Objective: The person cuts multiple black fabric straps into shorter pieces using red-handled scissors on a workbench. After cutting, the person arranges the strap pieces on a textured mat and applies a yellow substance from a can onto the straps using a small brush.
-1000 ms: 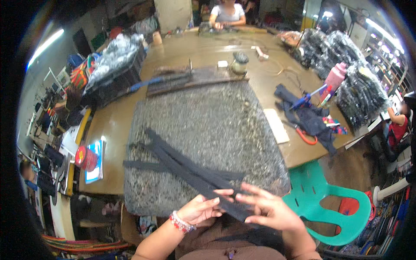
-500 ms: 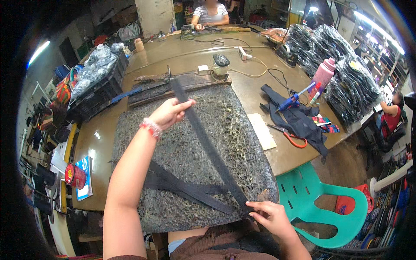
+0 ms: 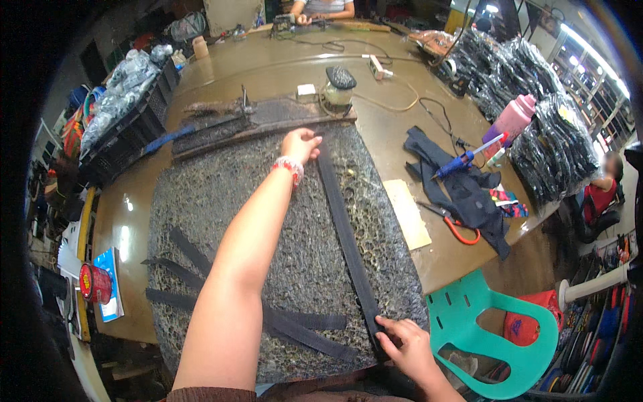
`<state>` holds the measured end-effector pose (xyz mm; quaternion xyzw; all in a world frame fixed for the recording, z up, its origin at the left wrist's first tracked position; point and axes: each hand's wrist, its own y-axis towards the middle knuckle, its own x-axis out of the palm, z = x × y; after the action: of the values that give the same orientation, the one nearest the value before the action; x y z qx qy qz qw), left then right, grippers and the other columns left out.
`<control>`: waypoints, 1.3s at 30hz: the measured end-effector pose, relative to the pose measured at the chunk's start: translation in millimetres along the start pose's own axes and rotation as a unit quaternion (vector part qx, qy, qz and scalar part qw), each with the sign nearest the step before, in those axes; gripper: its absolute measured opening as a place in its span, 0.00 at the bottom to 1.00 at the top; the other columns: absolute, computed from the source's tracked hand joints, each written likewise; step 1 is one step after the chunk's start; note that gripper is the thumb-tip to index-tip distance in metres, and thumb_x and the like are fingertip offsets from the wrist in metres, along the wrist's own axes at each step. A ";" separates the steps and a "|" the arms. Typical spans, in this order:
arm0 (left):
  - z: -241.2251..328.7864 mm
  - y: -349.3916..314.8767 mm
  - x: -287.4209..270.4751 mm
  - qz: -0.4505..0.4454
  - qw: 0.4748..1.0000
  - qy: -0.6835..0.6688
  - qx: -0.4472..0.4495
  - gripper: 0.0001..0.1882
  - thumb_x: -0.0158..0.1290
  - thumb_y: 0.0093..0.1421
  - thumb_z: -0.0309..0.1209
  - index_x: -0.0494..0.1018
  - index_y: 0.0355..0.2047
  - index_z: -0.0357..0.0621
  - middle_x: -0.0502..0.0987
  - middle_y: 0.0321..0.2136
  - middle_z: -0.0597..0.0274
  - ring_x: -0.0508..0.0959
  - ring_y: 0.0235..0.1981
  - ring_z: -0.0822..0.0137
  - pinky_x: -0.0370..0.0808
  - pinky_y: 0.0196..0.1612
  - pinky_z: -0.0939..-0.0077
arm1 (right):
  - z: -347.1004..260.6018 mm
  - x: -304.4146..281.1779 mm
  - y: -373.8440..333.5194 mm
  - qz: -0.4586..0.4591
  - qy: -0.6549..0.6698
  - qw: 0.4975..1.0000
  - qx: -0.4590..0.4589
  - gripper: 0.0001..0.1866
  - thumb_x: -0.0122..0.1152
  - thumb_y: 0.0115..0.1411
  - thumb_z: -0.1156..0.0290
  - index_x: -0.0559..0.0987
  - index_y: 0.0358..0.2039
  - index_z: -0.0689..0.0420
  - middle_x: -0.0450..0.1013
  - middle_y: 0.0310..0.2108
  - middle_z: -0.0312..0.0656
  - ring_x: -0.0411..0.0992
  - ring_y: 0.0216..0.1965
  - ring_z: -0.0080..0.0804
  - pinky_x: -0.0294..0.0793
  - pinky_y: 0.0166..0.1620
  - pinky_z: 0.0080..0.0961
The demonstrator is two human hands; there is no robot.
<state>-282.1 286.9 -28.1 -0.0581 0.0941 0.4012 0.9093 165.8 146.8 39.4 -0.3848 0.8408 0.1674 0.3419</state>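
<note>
left hand point(image 3: 299, 143) pins far end of long black webbing strap point(image 3: 345, 234) on grey speckled mat point(image 3: 214, 201), right hand point(image 3: 405, 343) fingers pinch near end; strap could skew if either end slips.

A single wide fisheye view from the person's head looks steeply down and forward over the nearby table point(image 3: 268, 74), forearms entering from the near edge; straight lines bend toward the rim.
</note>
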 end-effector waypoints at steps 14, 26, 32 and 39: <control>62.5 -333.3 -106.2 -0.476 0.868 -0.086 -0.109 0.13 0.53 0.64 0.39 0.76 0.42 0.45 0.78 0.33 0.68 0.75 0.24 0.80 0.74 0.25 0.85 | -40.4 36.3 -11.4 -0.028 -0.070 0.990 -0.121 0.16 0.70 0.47 0.70 0.76 0.35 0.60 0.67 0.33 0.46 0.68 0.36 0.45 0.71 0.40 0.36; 31.5 -385.5 -128.0 -0.245 0.885 -0.325 -0.226 0.17 0.48 0.66 0.43 0.70 0.47 0.44 0.71 0.26 0.69 0.59 0.16 0.88 0.57 0.15 0.97 | -62.8 -14.8 -47.0 -0.136 0.252 0.958 0.012 0.11 0.68 0.53 0.74 0.80 0.38 0.59 0.74 0.25 0.38 0.72 0.25 0.24 0.72 0.30 0.22; 54.8 -208.9 -156.9 -0.165 0.972 -0.145 -0.080 0.11 0.54 0.64 0.36 0.74 0.41 0.44 0.71 0.22 0.79 0.67 0.15 0.88 0.64 0.16 0.97 | -35.8 -20.8 -64.7 0.002 0.106 0.993 -0.060 0.11 0.63 0.55 0.77 0.82 0.40 0.57 0.77 0.29 0.42 0.73 0.24 0.28 0.73 0.31 0.24; 48.2 -74.1 -86.1 -0.079 0.993 -0.089 -0.005 0.11 0.58 0.61 0.34 0.73 0.38 0.42 0.74 0.22 0.75 0.73 0.20 0.83 0.68 0.21 0.90 | -23.8 11.7 -36.4 0.039 0.062 0.996 -0.043 0.12 0.64 0.54 0.75 0.81 0.40 0.58 0.76 0.28 0.45 0.74 0.28 0.39 0.74 0.35 0.31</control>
<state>-278.1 184.0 39.8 -0.0341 0.0063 0.3322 0.9426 177.4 104.0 47.4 -0.3757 0.8667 0.1926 0.2656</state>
